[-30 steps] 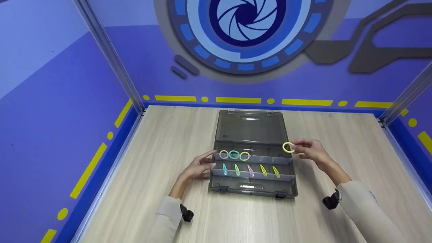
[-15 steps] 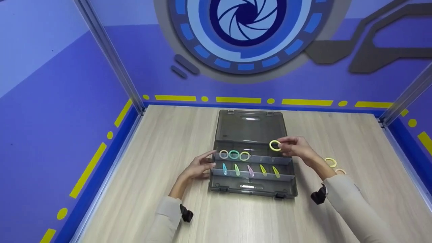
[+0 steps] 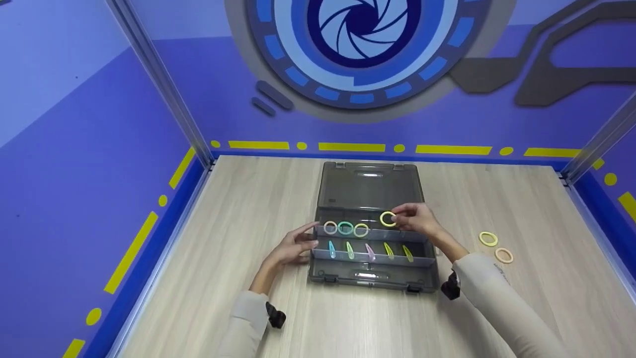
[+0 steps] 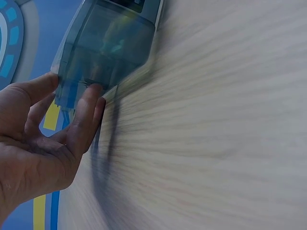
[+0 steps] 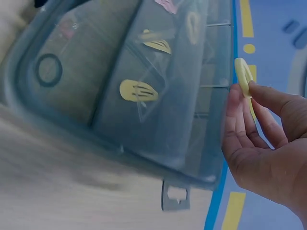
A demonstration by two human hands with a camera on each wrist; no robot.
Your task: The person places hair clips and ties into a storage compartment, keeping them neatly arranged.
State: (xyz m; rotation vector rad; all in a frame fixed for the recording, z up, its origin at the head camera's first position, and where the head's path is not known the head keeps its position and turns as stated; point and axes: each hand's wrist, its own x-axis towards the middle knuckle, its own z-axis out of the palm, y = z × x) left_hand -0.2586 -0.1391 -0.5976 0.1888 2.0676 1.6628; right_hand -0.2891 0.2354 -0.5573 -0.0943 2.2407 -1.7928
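My right hand (image 3: pixel 420 219) pinches a yellow hair tie (image 5: pixel 241 76) between thumb and fingertips, close over the back compartment of the grey see-through plastic box (image 3: pixel 334 284). Left of it in that compartment stand three hair ties in a row: a pale pink one (image 3: pixel 325 227), a teal one (image 3: pixel 339 225) and a pale yellow one (image 3: pixel 361 235). Snap hair clips in blue (image 3: pixel 332 249), green (image 3: pixel 350 250), pink (image 3: pixel 369 251) and yellow (image 3: pixel 389 250) line the middle compartment. Fingertips of my left hand (image 3: pixel 287 249) touch the box's left end wall.
A yellow hair tie (image 3: pixel 489 244) and a peach hair tie (image 3: pixel 504 261) lie on the wooden table (image 3: pixel 238 209) right of the box. The box's lid (image 3: pixel 368 186) is folded back toward the rear wall. Its front compartment (image 3: pixel 343 272) faces me.
My right hand has carried the yellow hair tie leftward from the box's right edge over the back compartment. The two hair ties on the table have come out from behind my arm.
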